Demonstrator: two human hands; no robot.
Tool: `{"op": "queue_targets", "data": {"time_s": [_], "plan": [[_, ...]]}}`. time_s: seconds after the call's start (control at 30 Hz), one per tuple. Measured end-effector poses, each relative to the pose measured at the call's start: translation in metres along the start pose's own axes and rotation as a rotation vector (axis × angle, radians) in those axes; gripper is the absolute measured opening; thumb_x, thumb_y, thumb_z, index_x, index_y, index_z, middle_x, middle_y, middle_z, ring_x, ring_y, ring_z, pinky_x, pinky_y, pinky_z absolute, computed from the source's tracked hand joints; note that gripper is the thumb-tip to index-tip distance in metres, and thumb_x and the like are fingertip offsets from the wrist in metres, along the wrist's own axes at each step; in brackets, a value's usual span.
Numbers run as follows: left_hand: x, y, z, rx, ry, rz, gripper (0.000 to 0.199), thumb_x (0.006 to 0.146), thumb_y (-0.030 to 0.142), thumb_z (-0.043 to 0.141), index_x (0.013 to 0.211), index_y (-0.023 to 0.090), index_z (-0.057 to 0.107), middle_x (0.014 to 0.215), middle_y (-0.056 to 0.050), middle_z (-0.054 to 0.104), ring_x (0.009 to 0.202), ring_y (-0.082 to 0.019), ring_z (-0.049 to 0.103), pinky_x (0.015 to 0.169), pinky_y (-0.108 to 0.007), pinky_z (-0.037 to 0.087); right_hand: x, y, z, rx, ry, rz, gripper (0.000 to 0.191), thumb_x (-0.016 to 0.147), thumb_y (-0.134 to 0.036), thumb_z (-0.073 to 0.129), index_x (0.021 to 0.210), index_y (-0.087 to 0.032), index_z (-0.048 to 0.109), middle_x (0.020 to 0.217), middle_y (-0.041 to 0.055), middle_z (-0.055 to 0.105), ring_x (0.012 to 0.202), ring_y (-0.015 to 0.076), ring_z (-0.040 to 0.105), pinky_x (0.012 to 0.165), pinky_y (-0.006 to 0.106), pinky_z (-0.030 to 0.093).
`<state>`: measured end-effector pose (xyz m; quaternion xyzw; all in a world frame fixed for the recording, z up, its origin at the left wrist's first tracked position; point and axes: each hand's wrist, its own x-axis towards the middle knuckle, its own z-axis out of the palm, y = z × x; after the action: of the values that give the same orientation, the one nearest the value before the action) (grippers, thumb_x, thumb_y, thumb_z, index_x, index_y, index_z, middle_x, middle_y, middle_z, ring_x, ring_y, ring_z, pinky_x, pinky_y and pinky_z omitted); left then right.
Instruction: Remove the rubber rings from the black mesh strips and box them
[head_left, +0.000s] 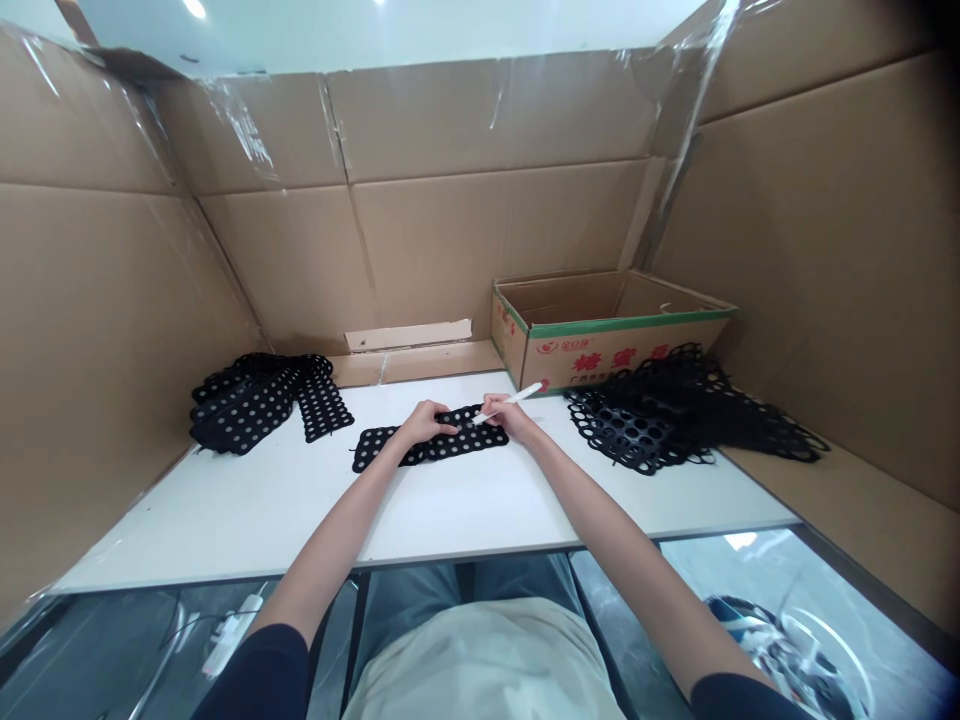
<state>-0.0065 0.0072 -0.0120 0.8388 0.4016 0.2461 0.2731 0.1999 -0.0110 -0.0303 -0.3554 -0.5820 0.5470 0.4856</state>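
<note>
A black strip (439,453) with rows of round holes lies flat on the white table in front of me. My left hand (426,424) is on the strip's upper edge, its fingers curled and thumb pressed on it. My right hand (508,414) grips a slim white pen-shaped tool (527,391). The tool slants down to the left, and its tip is at the strip just right of my left thumb. Whether the tip touches the material, and its exact kind, I cannot tell.
A pile of similar black holed pieces (247,405) lies left. On the right, a tangle of black netted material (652,420) rests against an open cardboard box (622,330) with green edging. Tall cardboard walls (495,220) surround the white table (300,520). Below right is a bin (806,665).
</note>
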Motion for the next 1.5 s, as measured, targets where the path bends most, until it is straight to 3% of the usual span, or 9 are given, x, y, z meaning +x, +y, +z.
{"op": "queue_targets", "data": {"time_s": [0.1,0.23,0.33,0.47,0.67,0.8,0.97,1.17,1.5], "plan": [[-0.003,0.004,-0.013,0.075,-0.064,0.002,0.028,0.054,0.040,0.069,0.066,0.015,0.063,0.059,0.003,0.055,0.060,-0.014,0.048,0.059,-0.023,0.034,-0.003,-0.002,-0.002,0.061,0.032,0.006,0.012,0.056,-0.021,0.052,0.050,-0.018,0.042,0.041,-0.0052,0.036,0.040,0.0071,0.032,0.042,0.022,0.015],[-0.007,0.013,-0.019,0.191,-0.129,0.049,0.028,0.055,0.030,0.068,0.081,0.018,0.066,0.076,-0.001,0.063,0.069,-0.017,0.053,0.065,-0.024,0.037,-0.007,-0.003,0.001,-0.038,0.007,-0.023,0.007,0.058,-0.018,0.055,0.054,-0.016,0.050,0.045,-0.0035,0.046,0.044,0.0079,0.039,0.044,0.022,0.022],[-0.008,0.019,-0.011,0.320,-0.070,0.074,0.028,0.060,0.028,0.066,0.086,0.018,0.066,0.082,-0.006,0.065,0.078,-0.021,0.055,0.070,-0.026,0.038,-0.010,-0.003,0.004,-0.061,0.036,-0.030,0.006,0.058,-0.018,0.056,0.054,-0.016,0.052,0.046,-0.0033,0.048,0.045,0.0080,0.041,0.046,0.022,0.026],[-0.007,0.022,0.005,0.411,0.069,-0.013,0.024,0.065,0.038,0.065,0.078,0.018,0.066,0.077,-0.009,0.063,0.081,-0.024,0.055,0.069,-0.028,0.039,-0.013,-0.005,0.004,-0.092,0.018,-0.036,0.007,0.059,-0.020,0.058,0.056,-0.016,0.053,0.049,-0.0033,0.050,0.048,0.0085,0.043,0.049,0.022,0.031],[-0.002,0.019,0.012,0.309,0.091,-0.129,0.020,0.058,0.031,0.071,0.071,0.017,0.064,0.071,-0.004,0.062,0.072,-0.020,0.054,0.061,-0.025,0.036,-0.018,-0.005,0.001,-0.130,0.107,-0.070,0.014,0.059,-0.025,0.063,0.060,-0.017,0.053,0.049,-0.0029,0.054,0.045,0.0088,0.043,0.046,0.022,0.030],[0.000,0.017,0.010,0.211,0.039,-0.177,0.019,0.058,0.031,0.070,0.065,0.015,0.062,0.062,0.000,0.056,0.062,-0.016,0.050,0.056,-0.024,0.032,-0.019,-0.004,0.000,-0.157,0.077,-0.051,0.017,0.059,-0.026,0.066,0.060,-0.017,0.052,0.050,-0.0019,0.056,0.044,0.0089,0.044,0.045,0.022,0.030],[-0.001,0.015,0.010,0.167,0.022,-0.141,0.019,0.059,0.031,0.068,0.061,0.014,0.060,0.055,0.003,0.050,0.057,-0.013,0.045,0.055,-0.024,0.029,-0.017,0.000,-0.001,-0.161,0.037,-0.073,0.019,0.059,-0.028,0.067,0.063,-0.016,0.052,0.052,-0.0019,0.058,0.047,0.0097,0.048,0.048,0.023,0.034],[-0.002,0.011,0.012,0.127,0.047,-0.062,0.020,0.060,0.033,0.066,0.067,0.015,0.062,0.061,0.002,0.054,0.062,-0.015,0.047,0.060,-0.024,0.032,-0.018,0.001,-0.002,-0.172,0.031,-0.093,0.020,0.060,-0.031,0.067,0.064,-0.016,0.054,0.054,-0.0014,0.058,0.049,0.0111,0.050,0.050,0.024,0.037],[-0.004,0.019,0.011,0.122,0.079,-0.063,0.020,0.059,0.033,0.068,0.061,0.014,0.061,0.057,0.003,0.052,0.061,-0.013,0.046,0.060,-0.023,0.032,-0.028,-0.011,0.000,-0.490,-0.003,-0.232,0.016,0.067,-0.031,0.064,0.067,-0.016,0.058,0.061,-0.0009,0.057,0.058,0.0121,0.051,0.056,0.024,0.037]]}}
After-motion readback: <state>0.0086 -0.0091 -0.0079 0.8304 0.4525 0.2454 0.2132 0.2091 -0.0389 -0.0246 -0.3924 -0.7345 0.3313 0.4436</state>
